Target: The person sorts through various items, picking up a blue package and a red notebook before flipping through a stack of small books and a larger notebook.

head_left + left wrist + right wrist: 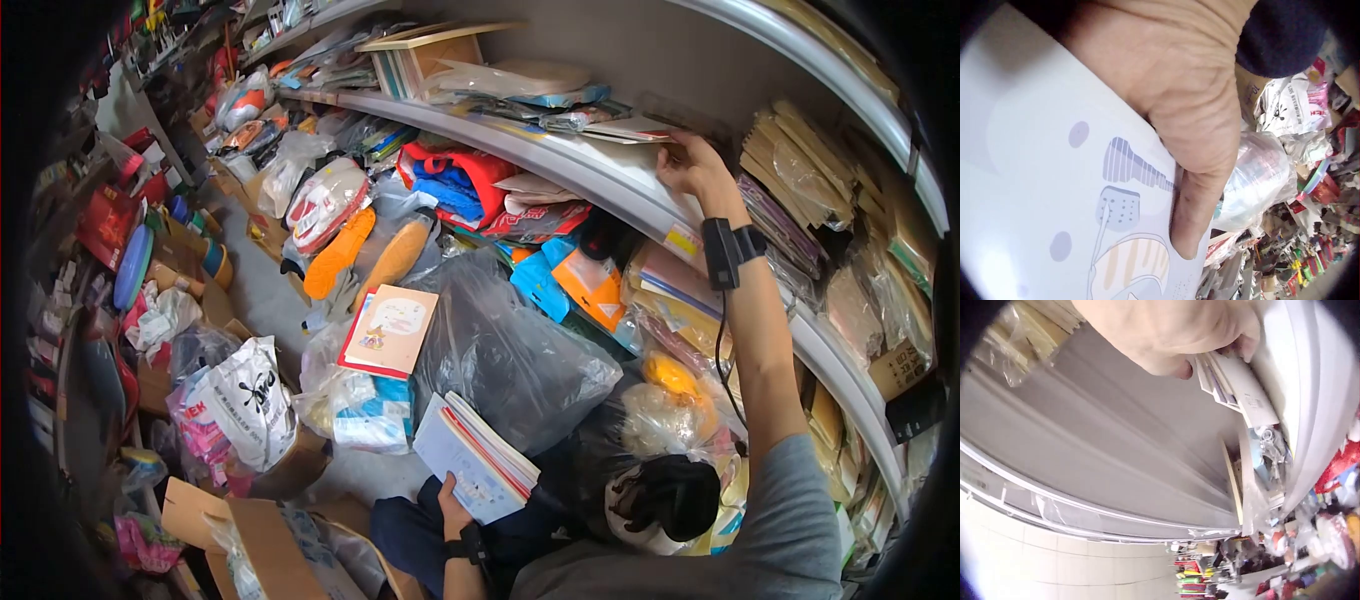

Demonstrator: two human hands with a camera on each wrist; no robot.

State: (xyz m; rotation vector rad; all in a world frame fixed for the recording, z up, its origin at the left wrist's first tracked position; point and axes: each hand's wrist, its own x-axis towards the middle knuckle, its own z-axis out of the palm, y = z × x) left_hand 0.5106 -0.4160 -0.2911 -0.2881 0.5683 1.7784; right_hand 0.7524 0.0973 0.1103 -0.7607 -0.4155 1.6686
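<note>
My left hand (454, 508) grips a stack of notebooks (468, 462) low in front of the body, thumb across the top cover. In the left wrist view that pale cover (1085, 187) shows a cartoon drawing and lilac dots; the fingers underneath are hidden. Up at the shelf, my right hand (692, 165) pinches the near end of a small stack of thin notebooks (628, 130) lying on the shelf board. The right wrist view shows its fingers (1244, 347) curled over the end of this stack (1244, 394).
A metal shelf edge (520, 148) curves across the front. Brown paper packs (800, 165) fill its right end. Below are a grey plastic bag (510, 340), a pink-covered notebook (397, 325) on packages, orange insoles (340, 255) and an opened cardboard box (255, 540).
</note>
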